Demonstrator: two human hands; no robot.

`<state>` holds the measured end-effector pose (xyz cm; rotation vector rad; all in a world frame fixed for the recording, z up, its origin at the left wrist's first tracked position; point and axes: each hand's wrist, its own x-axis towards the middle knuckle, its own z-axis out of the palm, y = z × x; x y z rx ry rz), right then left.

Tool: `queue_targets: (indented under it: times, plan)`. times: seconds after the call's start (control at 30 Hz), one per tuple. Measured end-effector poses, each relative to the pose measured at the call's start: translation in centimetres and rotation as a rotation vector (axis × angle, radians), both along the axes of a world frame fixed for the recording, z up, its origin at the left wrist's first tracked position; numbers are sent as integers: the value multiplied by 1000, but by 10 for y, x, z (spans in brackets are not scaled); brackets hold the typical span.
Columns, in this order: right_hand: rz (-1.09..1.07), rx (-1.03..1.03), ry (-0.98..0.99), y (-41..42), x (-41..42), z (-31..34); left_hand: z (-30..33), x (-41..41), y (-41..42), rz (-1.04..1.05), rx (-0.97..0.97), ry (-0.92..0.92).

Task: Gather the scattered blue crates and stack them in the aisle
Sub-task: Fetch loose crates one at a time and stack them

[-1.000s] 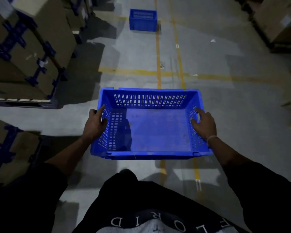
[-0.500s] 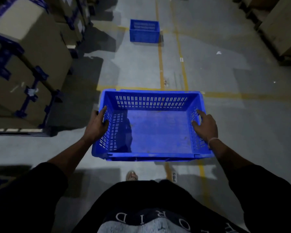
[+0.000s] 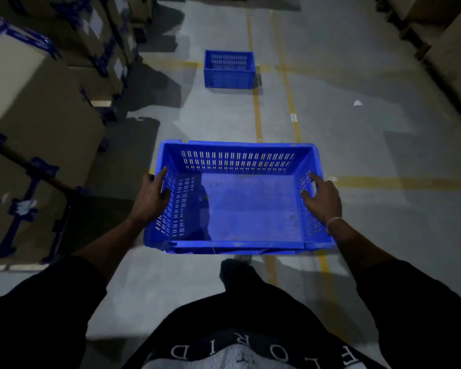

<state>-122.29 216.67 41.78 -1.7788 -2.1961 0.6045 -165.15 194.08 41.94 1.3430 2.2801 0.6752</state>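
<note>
I carry an empty blue slotted crate (image 3: 248, 209) level in front of my waist, above the concrete floor. My left hand (image 3: 151, 199) grips its left wall, thumb over the rim. My right hand (image 3: 322, 199) grips its right wall, fingers inside. A second blue crate (image 3: 229, 70) stands on the aisle floor straight ahead, beside the yellow floor lines, well beyond the carried one.
Stacked cardboard boxes with blue strapping on pallets (image 3: 37, 123) line the left side. More boxes (image 3: 453, 49) stand at the upper right. Yellow lines (image 3: 257, 113) run down the aisle. A small white scrap (image 3: 357, 103) lies on the floor at right.
The far crate and the boxes on the left have drawn nearer and lower in view as I walk forward. Both hands keep the same hold on the carried crate.
</note>
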Motion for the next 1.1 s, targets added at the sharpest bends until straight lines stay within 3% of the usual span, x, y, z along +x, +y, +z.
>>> queue_targets:
  times: [0.43,0.7,1.1]
  plan:
    - [26,7,9,264,-118,28,14,-109,252,59,9,60]
    - [31,27,-19,423,-223,11,2,-215,411,64,-2,-7]
    - [5,42,0,617,-378,7,6,-382,620,5,-41,61]
